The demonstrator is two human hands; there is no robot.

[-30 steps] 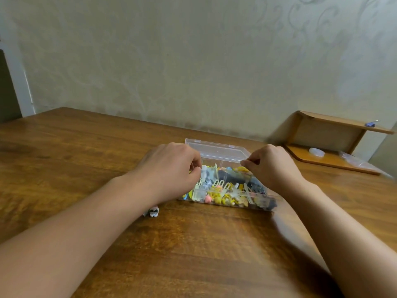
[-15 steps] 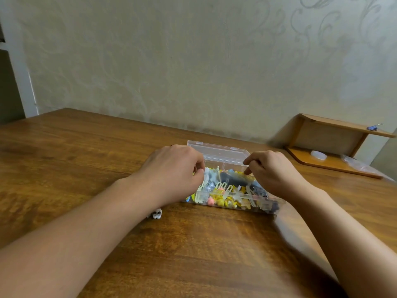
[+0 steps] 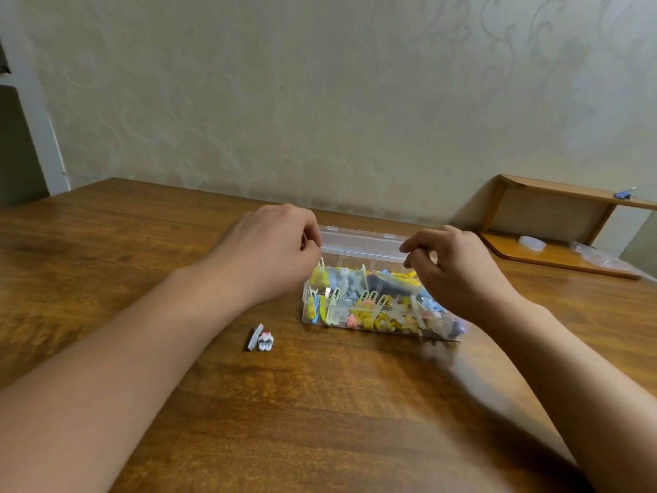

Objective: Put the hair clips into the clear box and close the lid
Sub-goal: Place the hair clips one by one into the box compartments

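Observation:
A clear plastic box (image 3: 377, 323) stands on the wooden table, filled with several colourful hair clips (image 3: 369, 311) in yellow, blue and pink. Its clear lid (image 3: 362, 243) is raised at the back, partly tilted over the box. My left hand (image 3: 273, 254) pinches the lid's left end and my right hand (image 3: 458, 272) pinches its right end. One small hair clip (image 3: 260, 338) with a white and pink figure lies on the table, left of the box and below my left forearm.
A low wooden shelf (image 3: 554, 222) sits at the back right, against the wall, with a small white object (image 3: 532, 242) and a plastic bag (image 3: 601, 257) on its lower board and a blue item (image 3: 624, 194) on top. The wall runs close behind the table.
Both hands have risen from the box's contents to the lid's ends, and the lid has tipped forward. The loose clip left of the box is now uncovered.

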